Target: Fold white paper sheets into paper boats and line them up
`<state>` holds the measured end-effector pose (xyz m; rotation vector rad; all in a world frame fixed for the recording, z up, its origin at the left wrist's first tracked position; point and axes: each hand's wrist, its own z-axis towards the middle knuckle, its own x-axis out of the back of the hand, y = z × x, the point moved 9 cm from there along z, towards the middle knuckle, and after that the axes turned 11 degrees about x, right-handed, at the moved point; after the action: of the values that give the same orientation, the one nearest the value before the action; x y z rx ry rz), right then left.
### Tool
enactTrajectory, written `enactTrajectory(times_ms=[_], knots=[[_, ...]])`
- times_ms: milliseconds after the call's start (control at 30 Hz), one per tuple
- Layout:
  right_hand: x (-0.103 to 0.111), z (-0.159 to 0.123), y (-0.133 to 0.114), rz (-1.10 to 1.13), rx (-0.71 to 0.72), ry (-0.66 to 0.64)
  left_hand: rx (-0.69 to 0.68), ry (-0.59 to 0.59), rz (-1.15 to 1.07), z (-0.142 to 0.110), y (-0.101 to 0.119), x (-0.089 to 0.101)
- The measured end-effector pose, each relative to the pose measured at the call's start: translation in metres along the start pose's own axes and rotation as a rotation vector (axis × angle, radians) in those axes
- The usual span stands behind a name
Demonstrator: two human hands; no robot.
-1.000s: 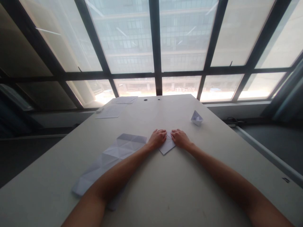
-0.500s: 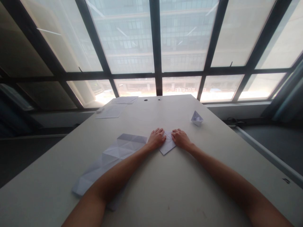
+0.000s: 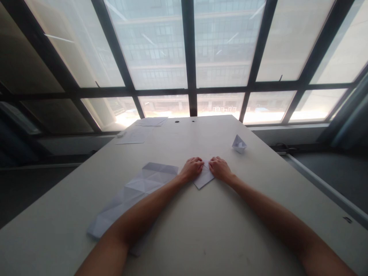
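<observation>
A small folded white paper (image 3: 203, 178) lies on the table between my hands, one corner pointing toward me. My left hand (image 3: 192, 168) is closed on its upper left edge, fingers bent and pressed together. On the upper right edge, my right hand (image 3: 220, 168) is closed too, with its fingertips curled down onto the paper. The paper's far corner is partly covered by the fingers. A large creased white sheet (image 3: 143, 184) is spread beside my left forearm, which hides part of it.
A folded paper boat (image 3: 239, 144) stands to the right, beyond my right hand. Several flat paper sheets (image 3: 133, 135) lie at the far left of the white table (image 3: 224, 226). Large windows (image 3: 161, 50) rise behind the table's far edge.
My left hand has shifted slightly right along the folded paper, and its fingers are more curled. My right hand has hardly moved.
</observation>
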<state>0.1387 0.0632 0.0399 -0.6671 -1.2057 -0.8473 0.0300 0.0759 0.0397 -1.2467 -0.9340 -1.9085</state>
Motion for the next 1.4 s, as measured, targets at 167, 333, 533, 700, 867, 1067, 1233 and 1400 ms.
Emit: enactTrajectory(times_ms=[167, 333, 533, 700, 867, 1067, 1233, 1400], knots=[[0.000, 0.000, 0.001, 0.015, -0.011, -0.014, 0.021, -0.005, -0.013, 0.001, -0.002, 0.001], [0.002, 0.000, 0.000, 0.017, -0.011, -0.005, 0.028, -0.001, -0.006, 0.000, -0.001, 0.003], [0.003, -0.001, -0.001, 0.010, -0.015, -0.025, 0.077, 0.001, 0.029, 0.000, -0.005, 0.003], [0.005, -0.001, -0.002, -0.002, -0.026, -0.031, 0.127, 0.015, 0.052, -0.001, -0.010, 0.002], [0.005, 0.000, -0.005, -0.002, -0.021, -0.033, 0.149, -0.039, 0.063, -0.003, -0.010, -0.002], [0.005, 0.000, -0.007, 0.011, 0.008, -0.024, 0.158, -0.119, 0.059, -0.004, -0.014, -0.012], [0.004, -0.001, -0.005, 0.023, 0.006, -0.014, 0.115, -0.169, 0.023, -0.002, -0.017, -0.021], [0.002, -0.001, -0.003, 0.056, 0.017, 0.027, 0.082, -0.173, 0.015, -0.002, -0.017, -0.024]])
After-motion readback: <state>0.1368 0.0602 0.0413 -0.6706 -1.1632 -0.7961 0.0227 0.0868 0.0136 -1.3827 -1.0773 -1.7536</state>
